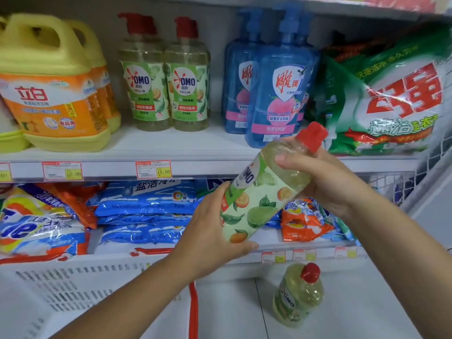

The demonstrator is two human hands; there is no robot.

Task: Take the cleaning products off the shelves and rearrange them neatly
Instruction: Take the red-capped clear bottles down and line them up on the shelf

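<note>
- Two hands on one OMO bottle [266,189], tilted in front of the shelves: left hand [208,231] wraps its base, right hand [318,177] curls round the shoulder under the red cap [314,135].
- One matching bottle [297,294] already stands off the shelf, on the white surface [354,302] below.
- Another OMO pair [188,89] waits upright on the upper shelf [195,143], beside blue pump bottles [276,94] and yellow jugs [49,81].
- Early days, I'd say: most stock untouched, rearranging not begun.

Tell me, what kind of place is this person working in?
Most likely a shop's cleaning-products aisle: price tags line the shelf edge, identical OMO bottles and blue pump bottles stand in rows, and washing powder bags are stacked below.
</note>
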